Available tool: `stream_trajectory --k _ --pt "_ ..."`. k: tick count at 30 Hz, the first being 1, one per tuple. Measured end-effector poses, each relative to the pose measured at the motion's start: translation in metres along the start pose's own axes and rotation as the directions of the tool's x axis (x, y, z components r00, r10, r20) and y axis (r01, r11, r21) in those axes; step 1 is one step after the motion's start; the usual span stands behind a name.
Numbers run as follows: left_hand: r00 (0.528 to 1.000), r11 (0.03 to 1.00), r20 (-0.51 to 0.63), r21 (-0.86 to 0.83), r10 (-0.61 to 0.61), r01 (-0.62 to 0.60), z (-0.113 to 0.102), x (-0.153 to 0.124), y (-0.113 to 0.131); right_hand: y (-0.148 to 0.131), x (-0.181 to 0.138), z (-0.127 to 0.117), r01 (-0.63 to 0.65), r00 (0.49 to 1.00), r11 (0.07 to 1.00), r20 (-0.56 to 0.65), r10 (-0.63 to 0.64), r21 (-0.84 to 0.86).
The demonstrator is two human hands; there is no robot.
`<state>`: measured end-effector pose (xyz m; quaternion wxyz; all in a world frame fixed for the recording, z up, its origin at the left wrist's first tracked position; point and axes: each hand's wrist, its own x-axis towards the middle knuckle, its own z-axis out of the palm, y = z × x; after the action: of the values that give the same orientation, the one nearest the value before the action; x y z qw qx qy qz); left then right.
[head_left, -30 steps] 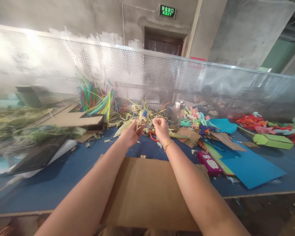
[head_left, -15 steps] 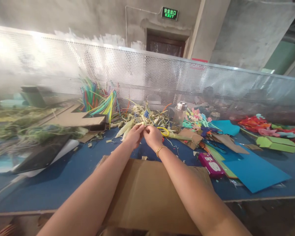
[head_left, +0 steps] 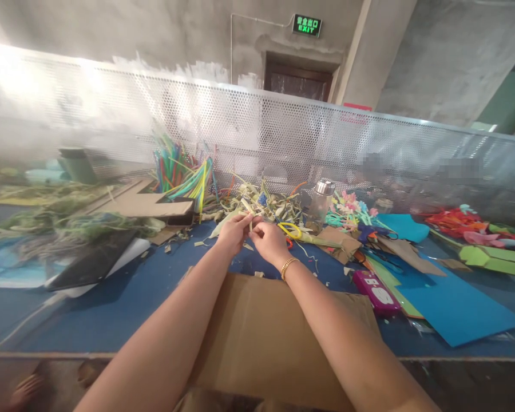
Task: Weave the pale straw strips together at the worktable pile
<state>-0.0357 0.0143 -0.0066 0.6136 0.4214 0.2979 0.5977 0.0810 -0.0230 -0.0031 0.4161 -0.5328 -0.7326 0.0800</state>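
Both my hands meet above the blue table (head_left: 124, 297), near a heap of pale green leaf strips (head_left: 261, 203). My left hand (head_left: 234, 232) pinches a thin pale leaf strip (head_left: 252, 220), and my right hand (head_left: 269, 240), with a gold bracelet at the wrist, pinches the same strip from the right. Their fingertips touch. Yellow-handled scissors (head_left: 290, 230) lie just right of my right hand. A brown cardboard sheet (head_left: 261, 337) lies under my forearms.
A bundle of coloured straws (head_left: 182, 171) stands behind a cardboard piece (head_left: 146, 205). Right of the hands are a jar with a metal lid (head_left: 320, 200), paper flowers (head_left: 347, 209), a pink case (head_left: 375, 292) and blue paper (head_left: 450, 303). A perforated metal screen (head_left: 283, 137) backs the table.
My hands came together from a spread, fisted pose and now pinch the strip between them. The view has shifted slightly to the left.
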Motion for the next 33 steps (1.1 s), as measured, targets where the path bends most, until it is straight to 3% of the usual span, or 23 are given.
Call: stream_trajectory --k 2,7,13,19,23,30,33 --pt "1.000 1.000 0.011 -0.027 -0.011 0.011 0.002 -0.001 0.004 0.005 0.003 -0.006 -0.045 0.999 0.996 -0.005 0.045 0.080" --pt "0.984 0.991 0.123 -0.031 -0.127 0.132 0.008 -0.004 0.008 0.023 0.013 -0.021 -0.048 0.972 0.966 -0.210 0.103 0.255" --pt "0.991 0.996 0.112 0.052 -0.077 0.071 0.010 -0.004 0.002 0.027 0.016 -0.019 0.015 0.985 0.969 -0.169 0.027 0.245" --pt "0.997 0.985 0.068 0.167 0.037 -0.048 0.011 -0.003 0.002 0.027 0.015 -0.019 -0.069 0.981 0.985 -0.167 0.096 0.161" --pt "0.997 0.988 -0.019 0.133 0.081 -0.077 0.012 -0.002 0.002 0.029 0.016 -0.021 -0.119 0.976 0.979 -0.162 0.146 0.164" --pt "0.995 0.989 -0.051 0.126 0.081 -0.074 0.008 -0.001 0.004 0.032 0.016 -0.021 -0.141 0.974 0.974 -0.154 0.169 0.178" --pt "1.000 0.992 -0.001 0.125 0.024 -0.023 0.004 -0.002 0.004 0.037 0.016 -0.021 -0.143 0.975 0.960 -0.132 0.179 0.242"
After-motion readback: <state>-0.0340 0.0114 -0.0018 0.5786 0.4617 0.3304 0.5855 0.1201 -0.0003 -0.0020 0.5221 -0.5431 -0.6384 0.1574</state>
